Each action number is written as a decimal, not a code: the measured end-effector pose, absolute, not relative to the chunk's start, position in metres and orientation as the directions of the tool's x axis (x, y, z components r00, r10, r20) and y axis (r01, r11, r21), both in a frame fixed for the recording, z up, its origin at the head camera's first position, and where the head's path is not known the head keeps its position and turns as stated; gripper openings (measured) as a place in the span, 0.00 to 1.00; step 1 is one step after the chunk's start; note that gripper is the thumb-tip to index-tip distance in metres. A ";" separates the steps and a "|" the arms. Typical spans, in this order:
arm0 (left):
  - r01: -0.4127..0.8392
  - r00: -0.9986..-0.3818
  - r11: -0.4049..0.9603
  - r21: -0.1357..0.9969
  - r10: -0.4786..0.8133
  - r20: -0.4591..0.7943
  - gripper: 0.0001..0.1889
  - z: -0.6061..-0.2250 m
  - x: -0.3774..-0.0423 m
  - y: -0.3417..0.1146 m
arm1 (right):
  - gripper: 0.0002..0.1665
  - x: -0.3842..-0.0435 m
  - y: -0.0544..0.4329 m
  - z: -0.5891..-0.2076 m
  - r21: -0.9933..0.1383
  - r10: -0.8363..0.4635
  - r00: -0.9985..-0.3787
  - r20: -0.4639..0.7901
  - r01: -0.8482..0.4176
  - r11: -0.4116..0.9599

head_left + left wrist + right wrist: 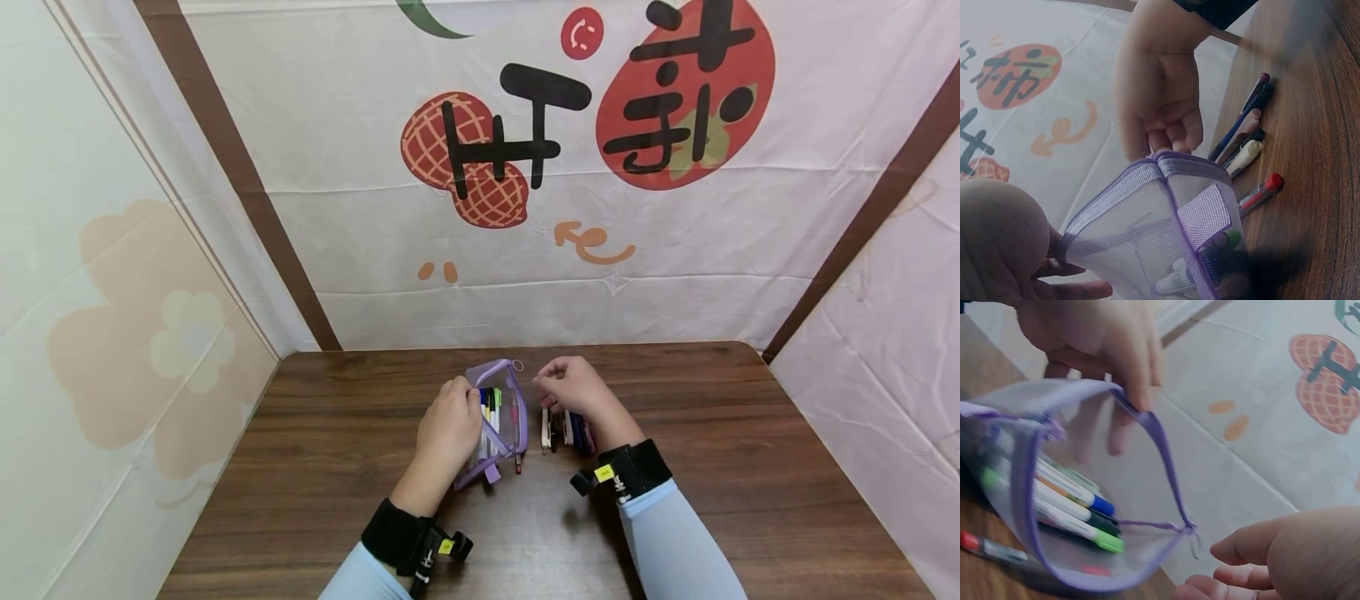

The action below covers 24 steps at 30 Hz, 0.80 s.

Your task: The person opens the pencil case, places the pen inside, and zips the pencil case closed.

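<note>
A see-through mesh pencil case (523,425) with purple zipper trim lies on the table, its mouth gaping. My left hand (450,429) pinches the rim on one side, with the thumb and fingers on either face of the mesh in the right wrist view. Inside are several markers (1072,509) with blue, black and green caps. My right hand (577,390) hovers just right of the mouth, near the zipper's end, fingers loosely bent and holding nothing. Beneath and beside it, several pens (1240,134) lie in a row on the table.
A red-capped pen (1262,192) lies on the wooden table (315,500) close against the case. A printed white cloth (360,225) hangs behind the table's far edge, and more cloth stands at both sides.
</note>
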<state>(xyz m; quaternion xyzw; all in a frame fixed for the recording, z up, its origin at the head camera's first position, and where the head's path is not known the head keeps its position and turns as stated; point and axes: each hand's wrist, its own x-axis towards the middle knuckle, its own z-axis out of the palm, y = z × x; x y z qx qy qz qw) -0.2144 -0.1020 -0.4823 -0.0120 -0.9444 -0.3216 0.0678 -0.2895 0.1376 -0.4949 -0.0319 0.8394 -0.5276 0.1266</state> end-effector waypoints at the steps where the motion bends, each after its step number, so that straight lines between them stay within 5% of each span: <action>1: 0.065 -0.991 0.794 0.604 -0.021 0.134 0.14 -0.482 -0.214 -0.102 | 0.12 -0.290 0.141 -0.494 -0.893 -0.183 -0.968 -0.174 0.076 0.444; 24: 0.073 -0.992 0.795 0.602 -0.003 0.124 0.14 -0.486 -0.216 -0.104 | 0.12 -0.287 0.192 -0.492 -0.591 -0.088 -0.964 -0.250 0.079 0.803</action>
